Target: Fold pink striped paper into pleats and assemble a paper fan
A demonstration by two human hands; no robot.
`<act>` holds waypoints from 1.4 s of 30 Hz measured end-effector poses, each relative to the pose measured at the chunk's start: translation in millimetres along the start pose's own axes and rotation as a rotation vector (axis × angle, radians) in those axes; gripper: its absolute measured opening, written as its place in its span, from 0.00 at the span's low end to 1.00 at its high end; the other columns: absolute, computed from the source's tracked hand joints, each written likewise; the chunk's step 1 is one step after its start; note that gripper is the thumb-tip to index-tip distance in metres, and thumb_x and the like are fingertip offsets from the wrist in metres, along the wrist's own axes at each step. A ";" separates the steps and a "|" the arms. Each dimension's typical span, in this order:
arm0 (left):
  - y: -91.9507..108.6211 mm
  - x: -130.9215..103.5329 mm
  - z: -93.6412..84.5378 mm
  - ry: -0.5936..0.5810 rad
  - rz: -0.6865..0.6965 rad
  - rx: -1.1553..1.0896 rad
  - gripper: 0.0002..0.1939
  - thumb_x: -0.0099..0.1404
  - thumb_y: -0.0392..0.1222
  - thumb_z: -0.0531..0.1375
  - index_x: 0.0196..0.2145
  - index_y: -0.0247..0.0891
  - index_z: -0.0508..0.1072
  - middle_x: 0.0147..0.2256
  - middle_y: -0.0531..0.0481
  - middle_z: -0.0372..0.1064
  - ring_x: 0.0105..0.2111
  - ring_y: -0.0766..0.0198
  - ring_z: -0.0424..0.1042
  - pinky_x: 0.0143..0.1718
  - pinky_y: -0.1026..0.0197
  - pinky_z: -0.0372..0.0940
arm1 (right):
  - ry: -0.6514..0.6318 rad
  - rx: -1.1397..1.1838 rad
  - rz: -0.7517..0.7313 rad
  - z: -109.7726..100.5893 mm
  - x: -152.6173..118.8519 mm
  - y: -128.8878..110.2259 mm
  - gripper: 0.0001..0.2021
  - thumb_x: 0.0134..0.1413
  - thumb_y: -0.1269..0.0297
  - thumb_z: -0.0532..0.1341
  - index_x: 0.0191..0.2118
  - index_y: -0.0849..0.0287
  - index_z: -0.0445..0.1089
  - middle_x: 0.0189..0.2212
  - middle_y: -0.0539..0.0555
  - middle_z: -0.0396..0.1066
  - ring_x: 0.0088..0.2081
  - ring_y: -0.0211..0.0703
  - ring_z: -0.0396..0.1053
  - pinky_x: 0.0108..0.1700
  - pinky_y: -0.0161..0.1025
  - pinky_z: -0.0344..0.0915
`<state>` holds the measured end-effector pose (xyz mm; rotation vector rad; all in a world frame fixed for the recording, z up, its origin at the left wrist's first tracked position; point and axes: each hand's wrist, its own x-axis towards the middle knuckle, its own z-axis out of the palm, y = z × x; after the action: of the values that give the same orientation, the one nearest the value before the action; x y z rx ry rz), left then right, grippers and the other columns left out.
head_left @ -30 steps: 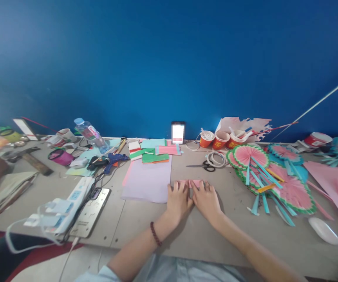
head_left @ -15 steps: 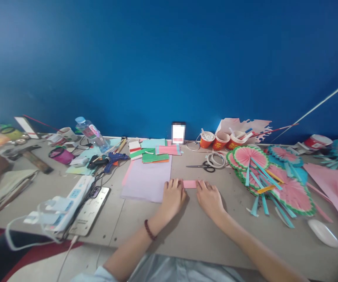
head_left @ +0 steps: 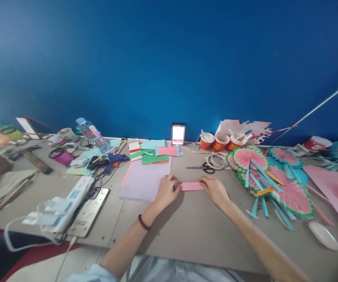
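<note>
Two hands work at one pink paper strip [head_left: 191, 187], which is near the middle of the desk [head_left: 183, 235], between its front and back edges. The left hand [head_left: 168, 190] pinches the strip's left end between thumb and forefinger, its other fingers curled. The right hand [head_left: 215, 189] has its fingers bent close together at the right end; its thumb is too hidden to tell whether it pinches. Whether the strip touches the desk is unclear.

One pair of scissors [head_left: 201, 168] lies beyond the strip, beside one coiled white cable [head_left: 215, 161]. Three paper cups [head_left: 221, 141] stand in a row near the back edge, and a fourth cup [head_left: 317, 143] is tipped toward the back right corner. There are two phones: one upright phone [head_left: 178, 134] at the back edge, one lying phone [head_left: 89, 213] near the front edge, beside one power strip [head_left: 72, 203]. One bottle [head_left: 91, 133] leans at the back left. The overlapping pleated paper fans [head_left: 249, 159] on the right cannot be counted surely.

Compared with the previous frame, the hands are farther apart, more of the strip shows, and the left fingers, flatter then, now curl.
</note>
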<state>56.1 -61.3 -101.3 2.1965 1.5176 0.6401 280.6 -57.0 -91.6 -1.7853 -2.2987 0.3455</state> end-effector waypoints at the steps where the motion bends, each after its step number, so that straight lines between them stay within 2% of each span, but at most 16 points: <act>1: -1.0 -0.2 -0.5 -0.002 -0.009 0.000 0.10 0.61 0.38 0.56 0.37 0.42 0.77 0.38 0.47 0.68 0.40 0.58 0.64 0.43 0.56 0.58 | 0.006 0.032 0.006 1.8 0.9 2.7 0.09 0.56 0.69 0.56 0.37 0.59 0.73 0.37 0.54 0.73 0.41 0.43 0.68 0.44 0.35 0.58; 5: -4.3 -2.2 -2.0 0.012 -0.025 0.002 0.09 0.61 0.36 0.56 0.36 0.40 0.77 0.34 0.47 0.69 0.37 0.59 0.65 0.40 0.57 0.59 | 0.048 0.077 0.032 7.4 0.3 11.1 0.08 0.55 0.67 0.58 0.39 0.60 0.73 0.37 0.56 0.72 0.42 0.44 0.67 0.45 0.37 0.59; 12: -4.5 -3.5 -2.3 -0.011 -0.047 0.034 0.09 0.57 0.32 0.60 0.35 0.41 0.77 0.33 0.49 0.69 0.37 0.59 0.66 0.39 0.57 0.59 | 0.059 0.125 0.011 6.1 -3.6 15.2 0.05 0.52 0.68 0.59 0.31 0.60 0.73 0.32 0.54 0.70 0.37 0.43 0.67 0.42 0.37 0.61; 18: -6.0 -1.0 -8.6 -0.008 -0.047 -0.134 0.09 0.55 0.27 0.59 0.29 0.38 0.76 0.30 0.50 0.70 0.33 0.63 0.67 0.37 0.61 0.61 | 0.035 0.291 -0.039 0.1 -7.1 20.0 0.07 0.54 0.65 0.57 0.30 0.59 0.71 0.29 0.52 0.72 0.34 0.43 0.68 0.38 0.37 0.61; 24: -3.8 1.5 -17.6 0.046 -0.099 -0.264 0.06 0.56 0.30 0.61 0.27 0.38 0.76 0.27 0.51 0.69 0.30 0.65 0.69 0.34 0.63 0.62 | 0.179 0.347 -0.086 -4.7 -12.8 19.1 0.10 0.54 0.64 0.56 0.26 0.59 0.70 0.26 0.52 0.71 0.33 0.43 0.67 0.37 0.37 0.62; 29: -9.9 6.4 -23.3 0.031 -0.036 -0.304 0.05 0.58 0.33 0.61 0.27 0.39 0.77 0.26 0.52 0.68 0.29 0.65 0.69 0.33 0.63 0.64 | 0.222 0.364 -0.113 -8.8 -16.0 12.5 0.10 0.55 0.64 0.55 0.26 0.58 0.70 0.26 0.53 0.71 0.33 0.43 0.68 0.37 0.38 0.62; 31: -9.6 7.5 -25.5 0.096 0.014 -0.272 0.06 0.59 0.33 0.59 0.32 0.39 0.77 0.31 0.50 0.70 0.34 0.63 0.70 0.37 0.62 0.65 | 0.241 0.371 -0.101 -10.2 -16.3 8.4 0.11 0.56 0.63 0.55 0.26 0.58 0.70 0.25 0.53 0.71 0.32 0.43 0.67 0.36 0.37 0.62; 34: 0.8 3.9 -27.1 0.344 0.043 -0.116 0.12 0.60 0.35 0.58 0.42 0.41 0.74 0.43 0.44 0.68 0.46 0.58 0.66 0.48 0.54 0.62 | 0.326 0.365 -0.078 -9.9 -17.2 -1.5 0.11 0.56 0.61 0.55 0.25 0.57 0.68 0.25 0.52 0.70 0.31 0.42 0.67 0.35 0.37 0.62; 35: 6.9 1.4 -26.7 0.397 0.037 -0.097 0.11 0.61 0.36 0.57 0.42 0.41 0.74 0.43 0.44 0.68 0.46 0.57 0.66 0.48 0.53 0.62 | 0.364 0.361 -0.074 -9.1 -17.9 -6.0 0.11 0.56 0.61 0.55 0.25 0.57 0.67 0.25 0.52 0.69 0.31 0.42 0.67 0.35 0.36 0.62; 36: 13.8 -1.4 -25.6 0.395 0.042 -0.130 0.10 0.62 0.37 0.56 0.40 0.40 0.74 0.40 0.44 0.68 0.44 0.58 0.66 0.47 0.53 0.63 | 0.405 0.355 -0.073 -8.0 -19.1 -11.2 0.11 0.56 0.61 0.55 0.25 0.57 0.67 0.25 0.52 0.68 0.31 0.42 0.67 0.35 0.36 0.63; 38: 28.0 -6.7 -21.3 0.236 0.031 -0.304 0.10 0.64 0.41 0.55 0.39 0.39 0.74 0.36 0.46 0.71 0.38 0.61 0.69 0.41 0.58 0.65 | 0.460 0.347 -0.077 -5.7 -22.3 -23.1 0.10 0.57 0.63 0.54 0.26 0.57 0.66 0.25 0.52 0.68 0.32 0.42 0.66 0.36 0.37 0.63; 40: 40.0 -10.0 -14.7 0.083 -0.069 -0.506 0.13 0.64 0.45 0.55 0.42 0.38 0.74 0.36 0.46 0.73 0.31 0.64 0.70 0.31 0.63 0.65 | 0.472 0.345 -0.090 -3.7 -26.5 -35.7 0.08 0.57 0.65 0.54 0.27 0.57 0.65 0.26 0.52 0.67 0.33 0.42 0.66 0.37 0.37 0.63; 42: 47.9 -10.6 -7.5 0.053 -0.164 -0.683 0.16 0.63 0.48 0.56 0.43 0.36 0.74 0.39 0.44 0.74 0.33 0.63 0.71 0.32 0.63 0.66 | 0.488 0.353 -0.120 -1.9 -30.8 -46.7 0.07 0.56 0.67 0.54 0.28 0.57 0.66 0.26 0.52 0.67 0.32 0.42 0.66 0.37 0.37 0.63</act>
<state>85.0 -86.9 -70.1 1.5343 1.2358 0.9893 245.7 -97.9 -75.9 -1.3692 -1.8563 0.2411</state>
